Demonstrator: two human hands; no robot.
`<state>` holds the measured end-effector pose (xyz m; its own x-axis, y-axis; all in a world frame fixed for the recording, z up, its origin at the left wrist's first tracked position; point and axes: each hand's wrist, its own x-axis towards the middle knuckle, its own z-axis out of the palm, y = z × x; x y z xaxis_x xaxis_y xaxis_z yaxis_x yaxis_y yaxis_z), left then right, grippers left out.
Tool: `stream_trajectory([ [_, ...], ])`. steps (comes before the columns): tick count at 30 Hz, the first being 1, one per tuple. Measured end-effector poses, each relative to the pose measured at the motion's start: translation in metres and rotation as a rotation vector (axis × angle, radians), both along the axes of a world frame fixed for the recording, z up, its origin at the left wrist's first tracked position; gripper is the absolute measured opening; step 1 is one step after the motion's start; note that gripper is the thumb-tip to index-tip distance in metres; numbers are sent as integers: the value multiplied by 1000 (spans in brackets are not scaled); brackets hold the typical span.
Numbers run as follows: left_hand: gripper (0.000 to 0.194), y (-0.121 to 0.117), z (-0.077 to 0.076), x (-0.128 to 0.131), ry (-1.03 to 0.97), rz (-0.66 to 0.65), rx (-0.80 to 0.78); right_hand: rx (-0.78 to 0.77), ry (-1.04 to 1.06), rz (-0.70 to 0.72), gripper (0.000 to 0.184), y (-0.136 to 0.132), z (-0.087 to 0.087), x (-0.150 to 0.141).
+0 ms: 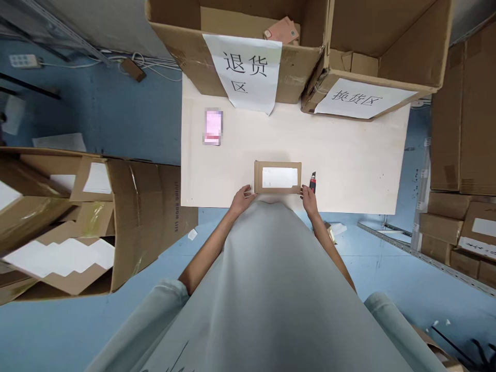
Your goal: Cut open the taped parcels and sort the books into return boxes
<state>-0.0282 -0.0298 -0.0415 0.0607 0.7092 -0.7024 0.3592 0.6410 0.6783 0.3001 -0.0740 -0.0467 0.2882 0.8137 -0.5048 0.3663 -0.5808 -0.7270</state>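
Observation:
A small cardboard box [259, 178] with a white label on top lies at the near edge of the white table, in front of my body. My left hand [243, 198] holds the box at its near left corner, fingers bent towards it. At the near right corner my right hand [308, 197] grips the box by its side. Just beyond the right hand's fingers lies a red and black utility knife [313, 182], its tip pointing away from me. The undersides of the fingers are hidden.
Two large open cartons with Chinese signs, the left carton [292, 72] and the right carton [411, 80], stand along the table's [349, 155] far side. A blurred pink item [213, 126] lies at left. A big carton [143, 217] of packages stands left; stacked boxes [442, 227] are at right.

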Motion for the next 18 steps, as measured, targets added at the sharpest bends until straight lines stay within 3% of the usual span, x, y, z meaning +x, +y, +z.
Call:
stream_trajectory([
  [3, 72, -8, 2, 0, 19, -26, -43, -49, 101, -88, 59, -15, -6, 0],
  [8, 54, -7, 6, 12, 10, -61, 50, 42, 134, -35, 56, -18, -4, -7],
  [11, 45, 1, 16, 15, 20, -3, 178, 93, 130, -50, 57, -8, 7, -5],
  [15, 48, 22, 38, 13, -24, 52, 377, 235, 114, -23, 51, 14, 31, 4],
  [18, 48, 37, 46, 14, -26, 63, 413, 272, 96, 17, 51, 31, 45, 7],
])
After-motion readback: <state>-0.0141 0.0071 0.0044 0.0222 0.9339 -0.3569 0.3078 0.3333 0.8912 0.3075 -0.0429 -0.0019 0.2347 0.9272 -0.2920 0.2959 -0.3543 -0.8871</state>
